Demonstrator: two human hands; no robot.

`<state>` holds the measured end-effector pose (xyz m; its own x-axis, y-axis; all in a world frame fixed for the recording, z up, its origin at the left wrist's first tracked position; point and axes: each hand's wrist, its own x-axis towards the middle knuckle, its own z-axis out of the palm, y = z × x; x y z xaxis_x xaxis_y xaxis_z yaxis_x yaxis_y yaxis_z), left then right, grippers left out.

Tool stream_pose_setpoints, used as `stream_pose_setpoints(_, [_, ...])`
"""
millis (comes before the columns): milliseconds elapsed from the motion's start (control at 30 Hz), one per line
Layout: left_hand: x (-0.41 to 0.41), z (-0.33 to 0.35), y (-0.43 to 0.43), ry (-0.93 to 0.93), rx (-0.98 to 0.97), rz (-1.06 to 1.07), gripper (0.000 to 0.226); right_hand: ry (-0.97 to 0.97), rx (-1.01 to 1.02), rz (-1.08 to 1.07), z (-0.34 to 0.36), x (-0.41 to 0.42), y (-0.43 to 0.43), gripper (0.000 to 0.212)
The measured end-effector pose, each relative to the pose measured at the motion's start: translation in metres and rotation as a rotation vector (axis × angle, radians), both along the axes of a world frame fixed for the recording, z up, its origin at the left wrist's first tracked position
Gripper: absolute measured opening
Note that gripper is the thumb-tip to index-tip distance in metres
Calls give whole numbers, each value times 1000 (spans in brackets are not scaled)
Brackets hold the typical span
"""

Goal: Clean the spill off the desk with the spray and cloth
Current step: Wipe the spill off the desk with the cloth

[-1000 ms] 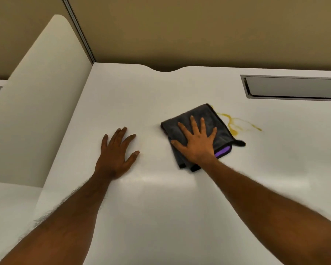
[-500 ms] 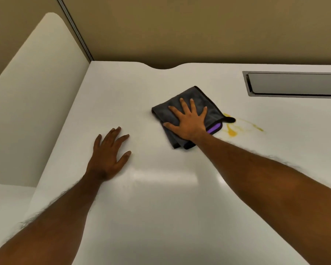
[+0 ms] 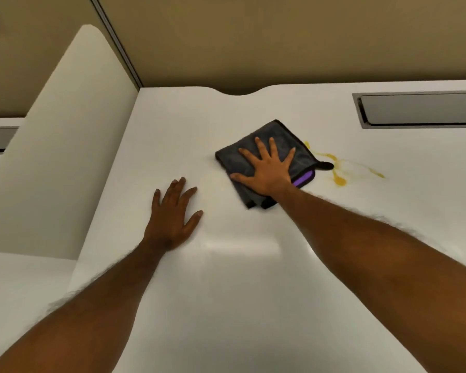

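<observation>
A folded dark grey cloth [image 3: 279,130] with a purple edge lies on the white desk [image 3: 226,292]. My right hand [image 3: 267,170] presses flat on it, fingers spread. A yellow spill [image 3: 339,180] streaks the desk just right of the cloth, and the cloth's small black tab touches its left end. My left hand [image 3: 172,214] rests palm down on the bare desk, left of and nearer than the cloth, holding nothing. No spray bottle is in view.
A grey rectangular cable slot [image 3: 420,110] is set into the desk at the far right. A white divider panel [image 3: 65,157] stands along the left edge. A tan wall [image 3: 280,36] runs behind the desk.
My right hand slid the cloth away from me along the spill's left edge, then slightly left, so more of the yellow streak shows. My left hand stayed flat on the desk.
</observation>
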<state>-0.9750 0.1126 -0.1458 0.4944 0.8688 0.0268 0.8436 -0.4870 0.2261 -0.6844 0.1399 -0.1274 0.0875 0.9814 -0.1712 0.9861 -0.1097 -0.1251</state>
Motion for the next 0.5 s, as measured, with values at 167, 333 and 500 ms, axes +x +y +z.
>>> stream_pose_setpoints(167, [6,8,14,-19,-10,-22,69,4,28,-153,-3,29,-72,85])
stream_pose_setpoints(333, [51,4,29,-21,-30,-124,72,-40,28,-71,-4,21,-98,86])
stream_pose_setpoints(500, [82,-1,24,0,-58,-142,73,-25,-9,-108,-2,62,-44,89])
